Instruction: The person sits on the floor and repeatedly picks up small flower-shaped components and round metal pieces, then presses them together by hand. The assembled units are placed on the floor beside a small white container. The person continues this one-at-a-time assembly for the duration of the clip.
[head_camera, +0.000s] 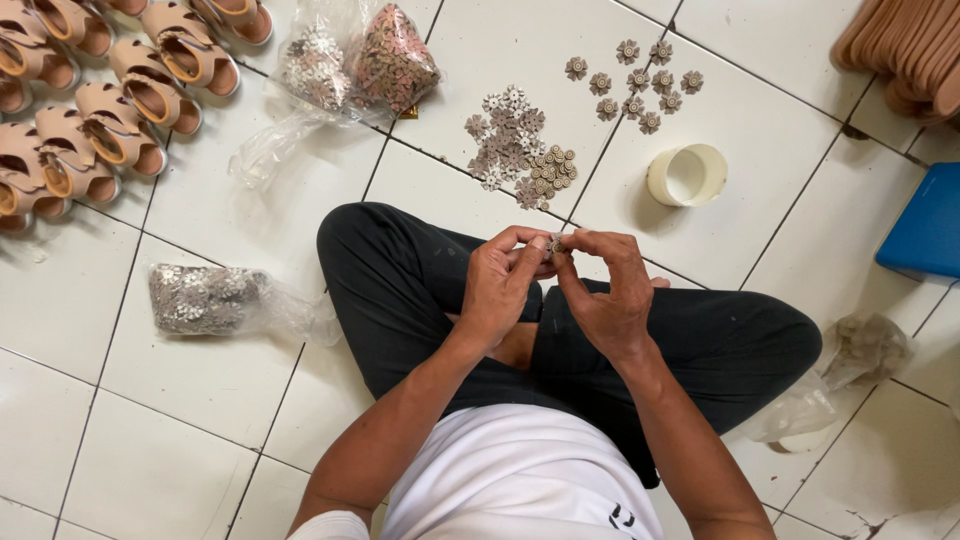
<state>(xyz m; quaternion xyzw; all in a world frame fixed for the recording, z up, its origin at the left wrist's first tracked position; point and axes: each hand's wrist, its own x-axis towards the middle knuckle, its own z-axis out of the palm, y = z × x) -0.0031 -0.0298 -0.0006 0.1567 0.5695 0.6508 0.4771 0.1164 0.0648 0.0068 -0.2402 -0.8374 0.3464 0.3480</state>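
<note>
**Head view: small flower pinched between both hands**

Left hand (500, 285) and right hand (607, 290) meeting above crossed legs (400, 290), fingertips closed on one small flower piece (554, 243), possibly two stacked. Loose flower pile (518, 148) on the tiled floor (150, 440) ahead, white tape roll (687, 175) near, sandals (110, 110) far left.

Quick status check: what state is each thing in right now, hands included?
left hand: pinching the flower ornament
right hand: pinching the same ornament
flower ornament: held between both hands' fingertips
loose flower pile: heaped on the floor
laid-out flowers: spread singly
white cup: on its side
flower bag: lying flat
sandals: in rows
</note>
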